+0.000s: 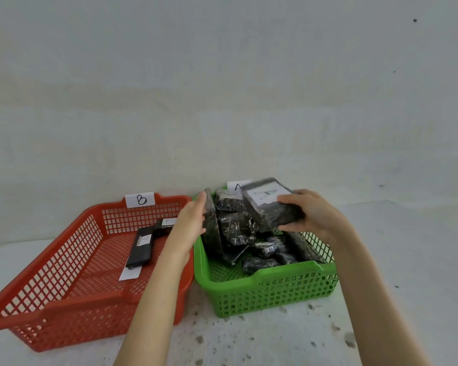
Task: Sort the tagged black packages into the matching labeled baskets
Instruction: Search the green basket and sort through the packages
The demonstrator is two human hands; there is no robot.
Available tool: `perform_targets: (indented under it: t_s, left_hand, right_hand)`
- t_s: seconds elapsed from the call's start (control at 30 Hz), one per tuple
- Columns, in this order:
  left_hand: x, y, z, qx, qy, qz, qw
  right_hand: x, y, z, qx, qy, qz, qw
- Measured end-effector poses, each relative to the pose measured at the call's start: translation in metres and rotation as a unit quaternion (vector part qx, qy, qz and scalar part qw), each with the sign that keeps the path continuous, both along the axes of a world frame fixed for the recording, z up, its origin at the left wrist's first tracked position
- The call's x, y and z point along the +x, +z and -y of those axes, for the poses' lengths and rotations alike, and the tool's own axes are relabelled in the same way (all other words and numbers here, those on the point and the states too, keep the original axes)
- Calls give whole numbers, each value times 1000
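Observation:
My right hand (311,212) grips a black package (269,204) with a white tag on top, held above the green basket (270,289) labelled A. My left hand (192,219) rests with straight fingers against an upright black package (211,220) leaning at the green basket's left wall. Several more black packages (238,228) are piled inside the green basket. The red basket (50,294) labelled B stands to the left and holds a long black package (140,248) and a second one (164,225) behind it, both tagged.
A loose white tag (129,273) lies on the red basket's floor. Both baskets sit side by side on a speckled white surface (275,339) against a pale wall. Bare surface lies to the right of the green basket and in front of both.

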State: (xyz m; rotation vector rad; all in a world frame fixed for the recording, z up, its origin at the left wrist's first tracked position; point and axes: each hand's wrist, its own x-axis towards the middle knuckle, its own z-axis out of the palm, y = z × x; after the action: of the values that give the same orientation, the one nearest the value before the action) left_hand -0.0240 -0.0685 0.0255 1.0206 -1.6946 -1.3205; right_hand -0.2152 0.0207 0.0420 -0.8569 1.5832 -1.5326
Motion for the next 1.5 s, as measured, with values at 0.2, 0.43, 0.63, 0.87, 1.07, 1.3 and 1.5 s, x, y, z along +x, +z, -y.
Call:
perform_targets:
  t_s: [0.2,0.43,0.63,0.87,1.07,1.3,1.5]
  left_hand:
    - [-1,-21,17,-170,131,257,942]
    - [-47,-15,29,-129,156,444,873]
    - [-48,-6,20,-212,211,327,897]
    - [-27,-8,-2,136,128,-407,894]
    - [-24,-17,-5,182,-36,-274,944]
    - [-15,-21,-3,107,-98,0,989]
    - [-29,-28,3,-56,-63,245,966]
  right_hand:
    - [-23,-32,3,171,-16,-118,978]
    - [-19,-27,3,300,-21,-422,855]
    - [-12,-25,7,326,-26,-463,824]
    - [13,-12,11,34,-14,-347,937]
    - [29,-30,25,17,112,-85,990]
    - [-12,-4,-10,207,128,-324,914]
    - [-14,1,-28,348,77,-427,831]
